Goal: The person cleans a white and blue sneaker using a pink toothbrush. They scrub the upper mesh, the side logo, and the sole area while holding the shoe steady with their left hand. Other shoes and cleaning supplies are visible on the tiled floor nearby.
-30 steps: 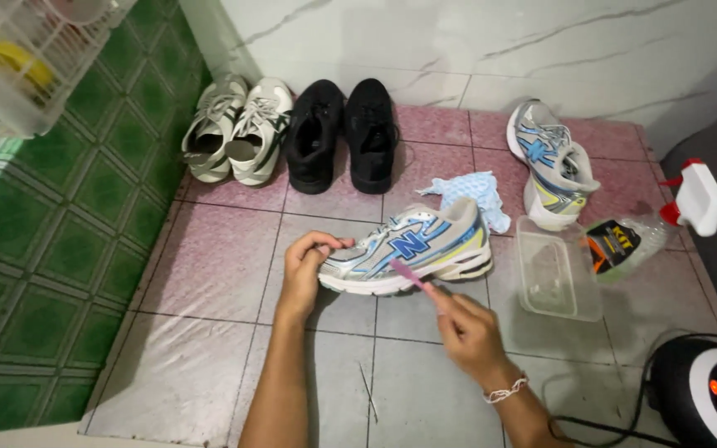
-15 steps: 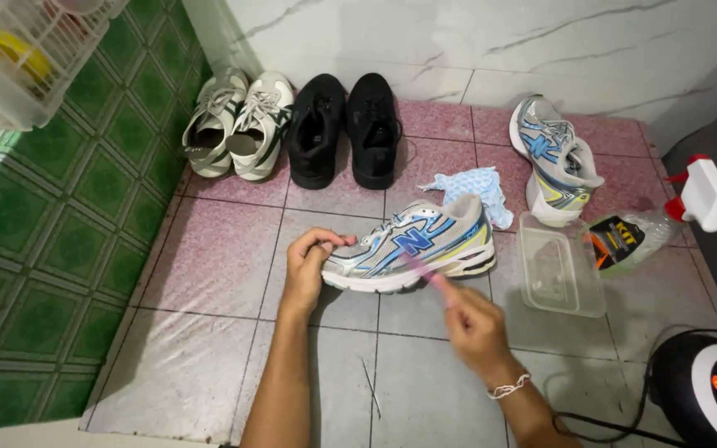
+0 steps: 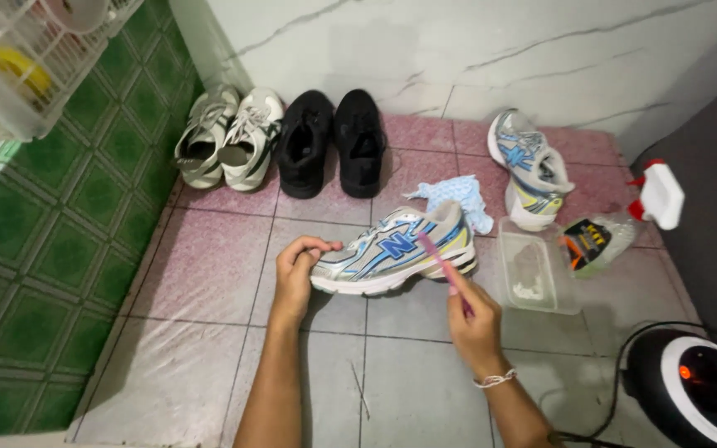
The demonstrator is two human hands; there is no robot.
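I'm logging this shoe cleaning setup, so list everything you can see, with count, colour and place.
sneaker being cleaned: one, silver with blue and yellow, floor centre
matching sneaker: one, propped near back wall, right
grey-white sneakers: a pair, back left
black shoes: a pair, back centre
cloth: one, light blue, behind the centre sneaker
plastic tub: one, clear, right of it
spray bottle: one, clear with a white and red head, lying far right
round appliance: one, black, lower right
basket: one, white, top left
toothbrush: one, pink, against sneaker side
left hand: steadies sneaker toe
right hand: holds toothbrush
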